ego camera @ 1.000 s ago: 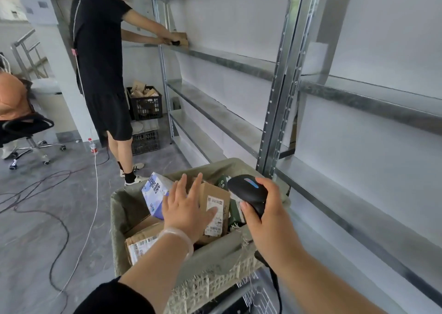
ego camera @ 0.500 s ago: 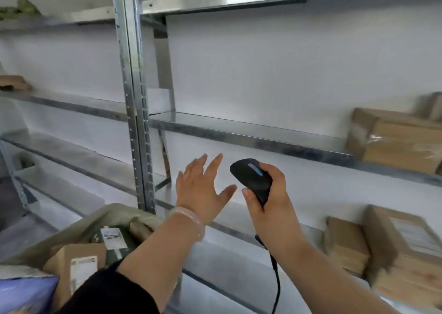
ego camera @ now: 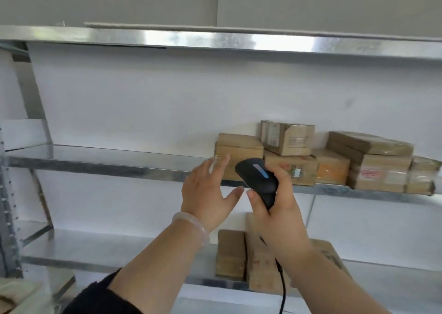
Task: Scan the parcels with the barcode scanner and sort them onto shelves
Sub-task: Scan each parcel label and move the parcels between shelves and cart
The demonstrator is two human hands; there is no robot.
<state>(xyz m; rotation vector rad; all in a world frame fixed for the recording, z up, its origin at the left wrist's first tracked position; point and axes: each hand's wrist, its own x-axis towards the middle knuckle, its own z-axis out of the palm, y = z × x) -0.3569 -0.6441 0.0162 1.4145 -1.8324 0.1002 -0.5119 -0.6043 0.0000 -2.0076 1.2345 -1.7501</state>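
Against the frame half a second back, the view has swung right and upward. The cart of parcels at lower left has left the picture, save a pale blurred corner [ego camera: 14, 292] that cannot be identified; the steel upright [ego camera: 7, 206] has gone from centre-left to the extreme left edge; the row of parcels [ego camera: 334, 163] on the middle shelf [ego camera: 107, 164], formerly at the right margin, now stands right of centre. Both hands keep their posture: the left hand [ego camera: 208, 194] is released, fingers spread and holding nothing, a pale bangle [ego camera: 191, 225] at the wrist; the right hand [ego camera: 279, 218] grasps the barcode scanner [ego camera: 259, 182], fingers wrapped round its handle, its black cable [ego camera: 283, 289] hanging down out of the picture.

Edges and room: the left hand's fingertips lie in front of the middle shelf's front lip and overlap the leftmost brown box (contact cannot be told through the blur); the scanner head is just beside that hand's thumb, apart from it. The middle shelf lies bare from the upright to the leftmost box; the row of parcels fills its right part, one small box stacked on two others. The lower shelf [ego camera: 107, 254] carries the lower parcels [ego camera: 232, 254], partly behind the right forearm, with bare steel to their left; the top shelf [ego camera: 167, 38] shows only its front lip.
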